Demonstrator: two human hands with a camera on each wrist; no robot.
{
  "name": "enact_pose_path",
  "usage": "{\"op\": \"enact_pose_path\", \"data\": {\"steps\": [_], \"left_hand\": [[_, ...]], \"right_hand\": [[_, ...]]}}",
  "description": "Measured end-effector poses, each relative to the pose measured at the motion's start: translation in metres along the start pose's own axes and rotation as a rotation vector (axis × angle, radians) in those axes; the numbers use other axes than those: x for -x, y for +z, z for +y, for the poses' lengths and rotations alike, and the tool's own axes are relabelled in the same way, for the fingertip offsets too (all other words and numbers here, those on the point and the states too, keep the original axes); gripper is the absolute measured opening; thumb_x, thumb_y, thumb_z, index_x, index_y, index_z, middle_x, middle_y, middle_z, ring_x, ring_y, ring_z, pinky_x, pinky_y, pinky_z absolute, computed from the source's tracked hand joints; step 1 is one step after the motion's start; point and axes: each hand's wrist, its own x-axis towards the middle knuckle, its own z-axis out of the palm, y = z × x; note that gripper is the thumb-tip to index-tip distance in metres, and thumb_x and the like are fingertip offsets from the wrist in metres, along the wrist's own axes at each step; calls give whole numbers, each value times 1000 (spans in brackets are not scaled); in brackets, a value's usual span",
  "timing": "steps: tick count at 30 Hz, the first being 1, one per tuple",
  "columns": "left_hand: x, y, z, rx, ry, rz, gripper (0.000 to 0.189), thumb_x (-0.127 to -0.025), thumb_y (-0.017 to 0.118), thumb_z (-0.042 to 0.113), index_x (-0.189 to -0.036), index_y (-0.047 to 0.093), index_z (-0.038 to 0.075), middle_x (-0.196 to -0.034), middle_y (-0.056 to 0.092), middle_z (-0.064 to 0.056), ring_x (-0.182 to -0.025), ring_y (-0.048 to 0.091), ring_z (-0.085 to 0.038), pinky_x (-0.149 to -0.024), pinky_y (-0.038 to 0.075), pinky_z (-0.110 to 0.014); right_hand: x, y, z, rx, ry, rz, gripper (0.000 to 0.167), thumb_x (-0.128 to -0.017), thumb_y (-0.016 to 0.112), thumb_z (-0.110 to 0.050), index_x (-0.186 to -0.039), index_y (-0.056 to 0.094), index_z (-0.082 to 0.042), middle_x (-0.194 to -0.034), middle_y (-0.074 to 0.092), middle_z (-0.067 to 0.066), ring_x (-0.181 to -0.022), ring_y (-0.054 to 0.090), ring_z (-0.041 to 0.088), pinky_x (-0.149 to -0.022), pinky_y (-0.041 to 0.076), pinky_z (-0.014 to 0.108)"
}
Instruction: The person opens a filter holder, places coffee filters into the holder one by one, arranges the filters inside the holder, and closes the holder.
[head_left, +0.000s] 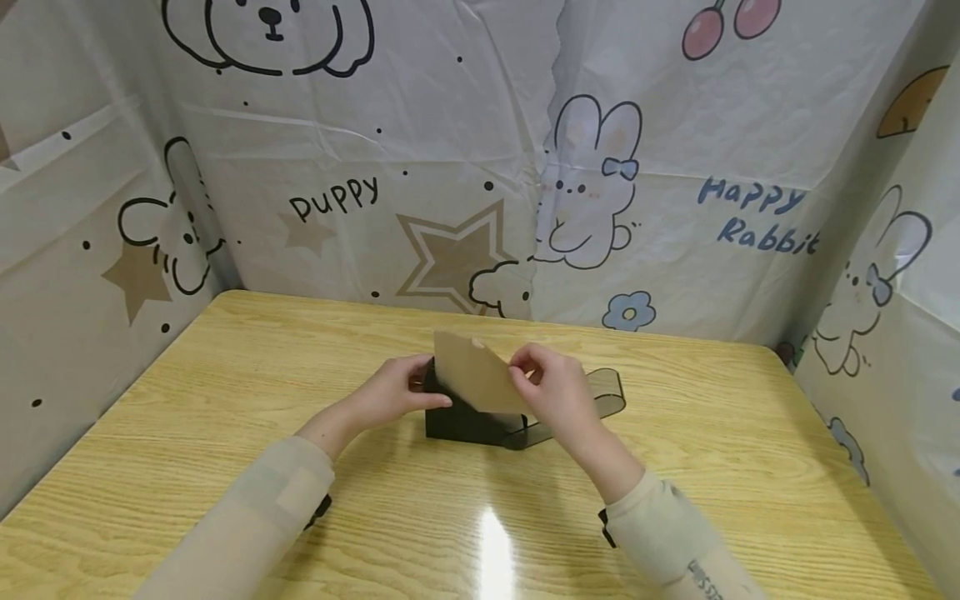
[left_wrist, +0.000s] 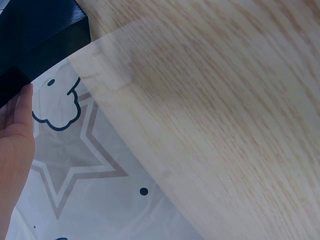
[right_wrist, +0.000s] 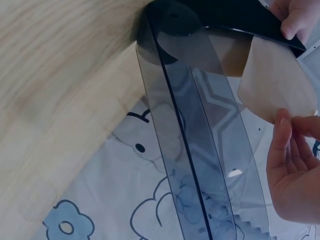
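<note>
A black box stands on the table with its smoky transparent lid swung out to the right. My left hand grips the box's left end, thumb across its front; the other fingers are partly hidden behind it. Between thumb and fingertips, my right hand pinches the edge of a tan paper coffee filter, which slants up above the box opening. The right wrist view shows the filter with a curved outer edge, its other end at the box. Whether more filters lie inside, I cannot tell.
The wood-grain table extends around the box on all sides. A printed cloth hangs behind it and at both sides. Dark wrist straps show at the sleeve ends.
</note>
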Motion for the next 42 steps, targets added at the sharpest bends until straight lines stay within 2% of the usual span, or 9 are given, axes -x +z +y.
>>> {"op": "enact_pose_path", "data": {"steps": [6, 13, 22, 29, 42], "left_hand": [[0, 0, 0, -5, -1, 0, 54, -85, 68, 23, -132, 49, 5, -123, 60, -13, -112, 59, -26, -89, 51, -36], [0, 0, -2, -22, 8, 0, 48, -86, 68, 24, -128, 52, 7, -115, 63, -10, -105, 61, -21, -85, 52, -33], [0, 0, -1, -18, 0, 2, 37, -85, 68, 26, -116, 56, 9, -102, 63, -5, -91, 60, -13, -76, 50, -27], [-1, 0, 0, -24, -4, 5, 31, -85, 69, 27, -108, 57, 9, -94, 60, -3, -84, 55, -12, -73, 48, -28], [0, 0, 0, -11, -2, 5, 29, -85, 69, 25, -107, 58, 9, -101, 64, -5, -93, 60, -13, -79, 50, -28]], "right_hand": [[2, 6, 3, 15, -8, -22, 7, -86, 63, -7, -80, 66, -9, -78, 69, 3, -61, 54, 9, -57, 46, 22], [6, 12, 5, 40, 22, -67, 6, -87, 62, -10, -82, 67, -10, -79, 69, 3, -63, 58, 10, -61, 49, 25], [9, 18, 7, 86, -6, -93, 6, -85, 63, -9, -80, 67, -9, -76, 68, 2, -62, 58, 9, -58, 48, 23], [11, 20, 8, 118, -14, -113, 6, -85, 64, -9, -80, 66, -11, -74, 68, 1, -61, 58, 9, -53, 45, 20], [12, 24, 10, 184, -54, -124, 7, -83, 65, -7, -77, 66, -11, -72, 68, 0, -61, 57, 8, -54, 45, 22]]}}
